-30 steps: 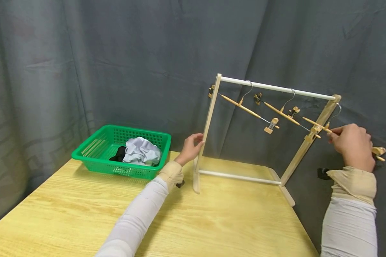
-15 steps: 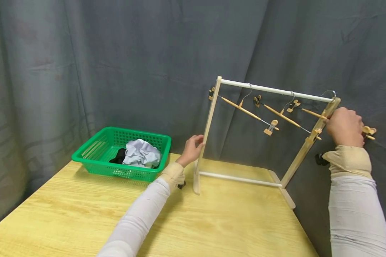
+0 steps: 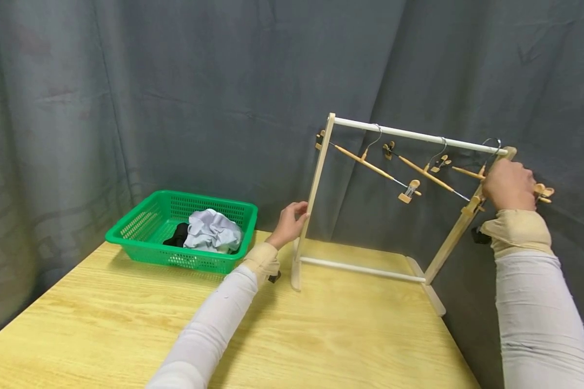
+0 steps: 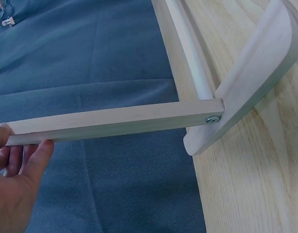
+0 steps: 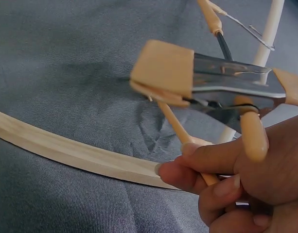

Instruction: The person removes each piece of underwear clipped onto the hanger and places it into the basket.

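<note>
On the wooden table stands a small garment rack with a white top rod. My left hand holds its left post, the thumb and fingers at the edges in the left wrist view. My right hand pinches the wooden bar of a clip hanger between thumb and fingers. The hanger's hook overlaps the right end of the rod in the head view. One of its clips fills the middle of the right wrist view. Two more clip hangers, a left one and a middle one, hang from the rod.
A green basket sits left of the rack, with a crumpled pale cloth and a black cloth item inside. Grey curtain hangs behind. The table's right edge runs close beside the rack's right foot.
My right hand has moved left and up with the clip hanger, bringing its hook from beyond the right post to the rod's end. The left hand stays on the post.
</note>
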Demonstrator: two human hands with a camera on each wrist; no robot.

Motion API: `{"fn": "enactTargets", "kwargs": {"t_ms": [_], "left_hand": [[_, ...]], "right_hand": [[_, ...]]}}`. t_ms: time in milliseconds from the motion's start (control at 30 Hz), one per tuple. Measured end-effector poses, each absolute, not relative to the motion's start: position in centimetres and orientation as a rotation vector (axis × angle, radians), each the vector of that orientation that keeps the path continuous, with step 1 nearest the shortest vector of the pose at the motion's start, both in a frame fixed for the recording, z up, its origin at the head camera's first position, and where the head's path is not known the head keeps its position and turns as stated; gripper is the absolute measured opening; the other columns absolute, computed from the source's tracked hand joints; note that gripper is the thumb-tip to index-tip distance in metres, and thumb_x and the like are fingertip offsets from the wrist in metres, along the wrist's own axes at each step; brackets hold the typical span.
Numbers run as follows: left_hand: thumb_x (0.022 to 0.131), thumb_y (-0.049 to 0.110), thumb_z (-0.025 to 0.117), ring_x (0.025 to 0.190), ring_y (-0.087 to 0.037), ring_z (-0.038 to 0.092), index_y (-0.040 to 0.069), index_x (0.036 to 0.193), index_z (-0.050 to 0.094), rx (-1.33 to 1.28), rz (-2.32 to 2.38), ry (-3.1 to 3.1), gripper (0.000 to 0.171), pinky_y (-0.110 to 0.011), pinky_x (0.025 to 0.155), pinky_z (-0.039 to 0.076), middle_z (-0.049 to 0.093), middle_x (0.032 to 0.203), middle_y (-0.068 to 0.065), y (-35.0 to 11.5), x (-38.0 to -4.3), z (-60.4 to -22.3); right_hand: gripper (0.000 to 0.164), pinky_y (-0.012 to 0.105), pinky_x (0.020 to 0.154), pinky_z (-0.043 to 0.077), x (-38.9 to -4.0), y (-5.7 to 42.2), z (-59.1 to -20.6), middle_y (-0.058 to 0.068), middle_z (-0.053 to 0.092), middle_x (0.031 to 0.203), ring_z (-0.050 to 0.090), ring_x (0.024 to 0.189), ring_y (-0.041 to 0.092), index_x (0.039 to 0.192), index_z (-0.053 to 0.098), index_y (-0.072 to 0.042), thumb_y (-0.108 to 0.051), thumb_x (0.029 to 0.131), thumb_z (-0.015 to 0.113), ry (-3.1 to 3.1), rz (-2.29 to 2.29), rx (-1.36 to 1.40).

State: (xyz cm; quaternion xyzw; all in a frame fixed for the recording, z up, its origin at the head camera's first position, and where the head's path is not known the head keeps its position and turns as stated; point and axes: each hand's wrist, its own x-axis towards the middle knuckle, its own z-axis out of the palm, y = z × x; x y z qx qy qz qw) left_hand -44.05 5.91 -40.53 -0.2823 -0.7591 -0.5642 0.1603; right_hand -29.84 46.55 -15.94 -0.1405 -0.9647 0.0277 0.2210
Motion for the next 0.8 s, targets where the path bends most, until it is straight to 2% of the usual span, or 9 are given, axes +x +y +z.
{"fn": "enactTargets", "kwargs": {"t_ms": [433,600,800], "left_hand": [[0.100,0.001,0.062,0.113,-0.035,0.065,-0.009,0.132,0.060,-0.822,-1.599,-2.157,0.034,-0.040,0.099,0.055,0.065,0.118,-0.023,5.99,-43.61,-39.94],[0.100,0.002,0.062,0.113,-0.035,0.065,-0.008,0.133,0.060,-0.823,-1.587,-2.160,0.034,-0.040,0.100,0.054,0.064,0.119,-0.023,6.19,-43.75,-39.75],[0.100,0.002,0.062,0.113,-0.035,0.065,-0.008,0.133,0.060,-0.833,-1.575,-2.152,0.034,-0.039,0.099,0.054,0.065,0.119,-0.023,6.39,-43.86,-39.55]], "right_hand": [[0.029,0.065,0.063,0.047,-29.54,46.30,-16.07,0.057,0.048,0.100,0.053,0.086,0.070,0.088,0.054,0.026,-0.001,0.079,0.058,-2.722,0.068,-0.426],[0.031,0.069,0.067,0.046,-29.55,46.52,-15.90,0.058,0.047,0.103,0.053,0.089,0.072,0.091,0.053,0.028,-0.002,0.082,0.054,-2.733,0.047,-0.402],[0.033,0.072,0.072,0.044,-29.44,46.93,-15.87,0.057,0.047,0.103,0.051,0.091,0.071,0.093,0.052,0.028,-0.003,0.082,0.057,-2.750,0.046,-0.426]]}}
